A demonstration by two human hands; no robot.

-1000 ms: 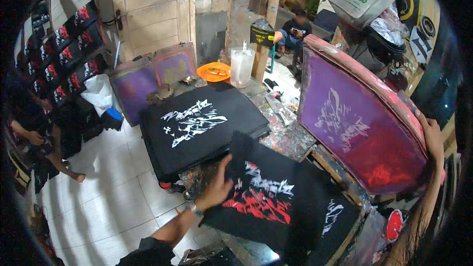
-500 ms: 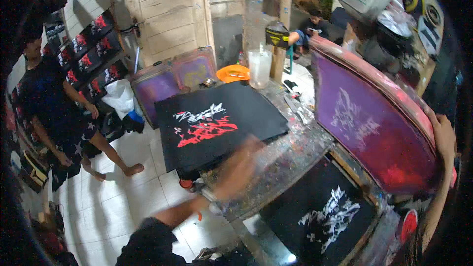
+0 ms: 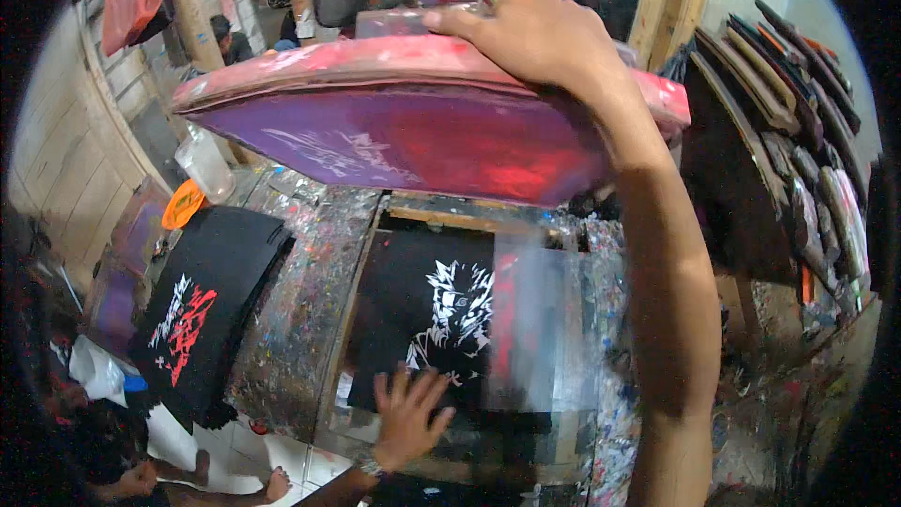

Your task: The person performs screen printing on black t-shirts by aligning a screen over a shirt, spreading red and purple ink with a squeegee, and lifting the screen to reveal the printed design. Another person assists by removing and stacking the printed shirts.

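Note:
My right hand (image 3: 544,38) grips the top edge of a raised screen-printing frame (image 3: 422,61), pink-edged with purple and red mesh, holding it tilted up. Below it lies a black sheet (image 3: 394,291) with a white figure print, flat on the printing board. Over its right side is a blurred, see-through pale strip (image 3: 540,319) with a red streak. My left hand (image 3: 413,421) is open, fingers spread at the sheet's near edge; whether it presses down I cannot tell. Left of the board sits a stack of black sheets (image 3: 221,244), the top one printed white and red.
The paint-stained table (image 3: 286,338) runs between stack and board. Behind the stack are an orange bowl (image 3: 183,205) and a clear plastic container (image 3: 205,169). Several frames (image 3: 798,103) lean at the right wall. Another person (image 3: 103,451) is at lower left; someone sits in the background.
My left hand has moved from beside the black stack to the near edge of the sheet on the board. My view has swung right. My right hand still holds the screen frame up.

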